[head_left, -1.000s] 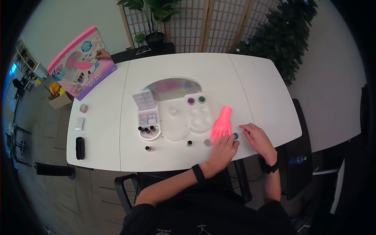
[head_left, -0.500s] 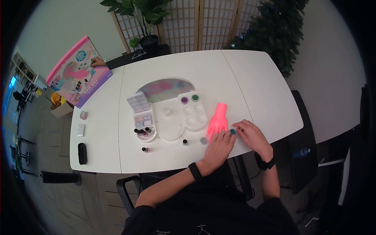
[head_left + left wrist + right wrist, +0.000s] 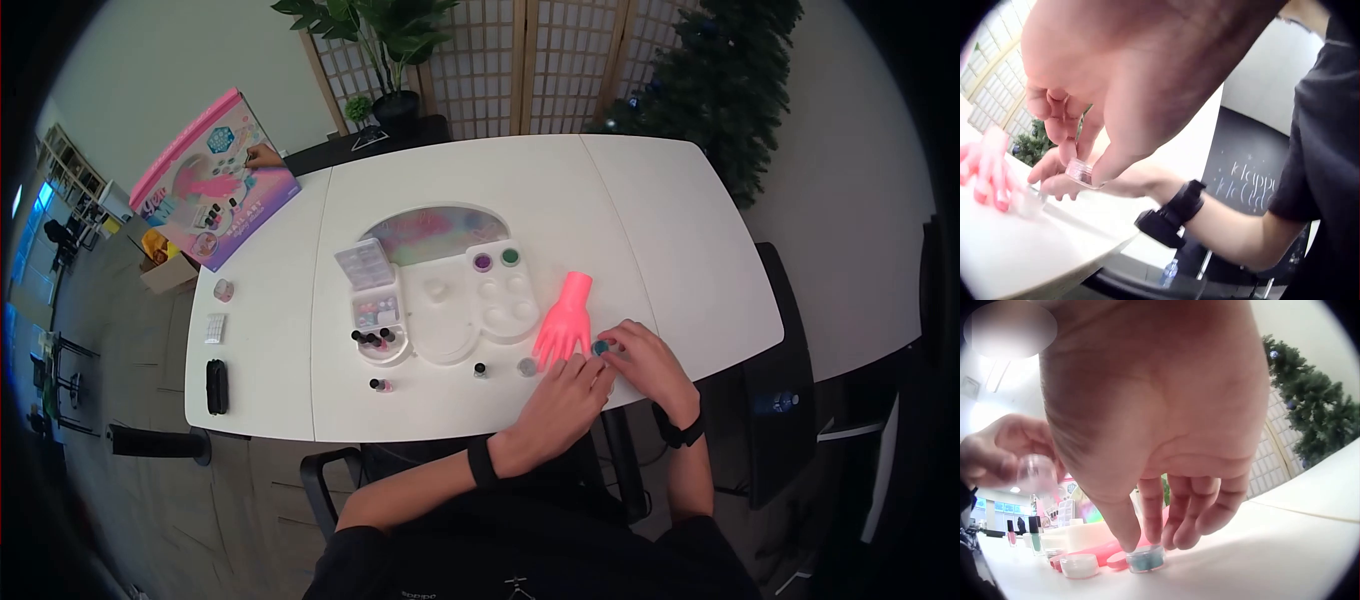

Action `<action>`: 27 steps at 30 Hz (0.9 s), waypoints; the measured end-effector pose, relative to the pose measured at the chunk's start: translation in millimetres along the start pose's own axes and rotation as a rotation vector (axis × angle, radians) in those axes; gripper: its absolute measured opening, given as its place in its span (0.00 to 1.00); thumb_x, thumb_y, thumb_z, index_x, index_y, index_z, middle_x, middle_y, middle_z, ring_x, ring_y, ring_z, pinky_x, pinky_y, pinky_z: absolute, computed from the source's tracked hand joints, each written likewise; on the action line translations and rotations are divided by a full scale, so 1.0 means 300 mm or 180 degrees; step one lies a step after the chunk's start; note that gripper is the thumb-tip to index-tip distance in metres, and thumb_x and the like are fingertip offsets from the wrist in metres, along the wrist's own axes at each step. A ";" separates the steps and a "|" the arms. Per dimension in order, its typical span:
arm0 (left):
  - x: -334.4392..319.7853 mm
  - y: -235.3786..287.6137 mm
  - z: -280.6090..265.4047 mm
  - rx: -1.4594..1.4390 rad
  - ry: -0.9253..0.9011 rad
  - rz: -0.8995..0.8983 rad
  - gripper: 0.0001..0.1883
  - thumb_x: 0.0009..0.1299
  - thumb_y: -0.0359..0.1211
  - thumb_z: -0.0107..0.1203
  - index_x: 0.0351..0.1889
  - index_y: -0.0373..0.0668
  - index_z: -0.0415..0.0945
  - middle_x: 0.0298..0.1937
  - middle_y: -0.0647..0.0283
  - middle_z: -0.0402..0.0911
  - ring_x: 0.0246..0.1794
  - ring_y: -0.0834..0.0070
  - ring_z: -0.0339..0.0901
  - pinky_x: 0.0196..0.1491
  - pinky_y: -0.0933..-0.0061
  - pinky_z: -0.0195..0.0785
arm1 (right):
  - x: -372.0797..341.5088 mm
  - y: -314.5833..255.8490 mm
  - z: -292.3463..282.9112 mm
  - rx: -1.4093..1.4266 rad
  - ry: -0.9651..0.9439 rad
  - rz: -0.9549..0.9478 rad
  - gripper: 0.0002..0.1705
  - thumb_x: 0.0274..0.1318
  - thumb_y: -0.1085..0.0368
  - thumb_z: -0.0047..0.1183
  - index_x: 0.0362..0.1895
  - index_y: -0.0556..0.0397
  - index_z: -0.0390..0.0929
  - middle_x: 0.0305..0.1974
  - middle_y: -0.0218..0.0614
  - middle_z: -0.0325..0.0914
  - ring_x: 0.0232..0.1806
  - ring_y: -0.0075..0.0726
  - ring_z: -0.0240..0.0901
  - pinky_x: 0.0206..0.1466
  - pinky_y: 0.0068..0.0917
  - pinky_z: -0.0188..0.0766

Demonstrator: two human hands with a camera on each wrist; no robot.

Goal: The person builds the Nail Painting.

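Note:
My left hand [image 3: 565, 395] pinches a small clear round jar or lid [image 3: 1079, 170] between thumb and fingertips, raised above the table. The fingers of my right hand [image 3: 650, 365] come down on a small jar of teal material [image 3: 1145, 558] and pinch its sides while it stands on the table. Just left of that jar lies a pink plastic model hand [image 3: 568, 322], its fingers pointing toward me. By its fingertips stands a clear jar [image 3: 528, 367] with pale contents.
A white nail-art station [image 3: 445, 325] with an open lidded box of beads [image 3: 376, 308] and several polish bottles [image 3: 372, 340] stands mid-table. Purple [image 3: 482, 262] and green [image 3: 510, 257] pots sit in its tray. At left are a black case [image 3: 217, 387] and a colourful box [image 3: 212, 185].
My left hand has drawn back slightly toward me from the teal jar. The right hand has moved left and now pinches the jar, where before its fingers were apart from it.

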State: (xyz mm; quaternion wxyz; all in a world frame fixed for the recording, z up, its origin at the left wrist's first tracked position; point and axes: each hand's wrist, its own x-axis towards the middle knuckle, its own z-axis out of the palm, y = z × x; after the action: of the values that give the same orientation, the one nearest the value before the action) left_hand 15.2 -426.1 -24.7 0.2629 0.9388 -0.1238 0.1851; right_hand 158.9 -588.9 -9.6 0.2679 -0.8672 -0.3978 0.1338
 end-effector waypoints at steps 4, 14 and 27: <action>0.001 0.009 -0.302 -0.0533 0.0043 -0.0312 0.23 0.73 0.26 0.65 0.67 0.40 0.77 0.53 0.55 0.81 0.50 0.53 0.77 0.55 0.53 0.73 | 0.004 -0.006 0.006 -0.0171 0.0054 -0.0079 0.14 0.68 0.64 0.66 0.55 0.54 0.85 0.48 0.40 0.82 0.51 0.49 0.82 0.55 0.43 0.80; 0.033 -0.351 -0.397 -0.0429 0.0548 -0.1121 0.22 0.77 0.24 0.62 0.68 0.38 0.74 0.58 0.51 0.84 0.51 0.53 0.86 0.52 0.55 0.80 | 0.011 -0.004 -0.002 -0.0317 0.0065 0.0005 0.14 0.67 0.65 0.67 0.54 0.54 0.85 0.49 0.40 0.82 0.50 0.49 0.84 0.55 0.43 0.82; 0.039 -0.460 -0.274 -0.0375 0.0434 -0.1354 0.14 0.78 0.24 0.59 0.60 0.35 0.78 0.56 0.48 0.85 0.53 0.47 0.88 0.54 0.51 0.80 | 0.218 -0.189 -0.030 -0.0297 0.0166 -0.0535 0.17 0.68 0.63 0.66 0.57 0.53 0.84 0.51 0.37 0.82 0.51 0.47 0.83 0.55 0.41 0.82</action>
State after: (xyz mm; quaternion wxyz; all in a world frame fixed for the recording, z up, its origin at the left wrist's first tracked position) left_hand 48.2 -268.6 -16.6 0.3582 0.9120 0.0844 0.1809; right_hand 170.2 -511.8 28.8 0.2477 -0.8456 -0.4678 0.0695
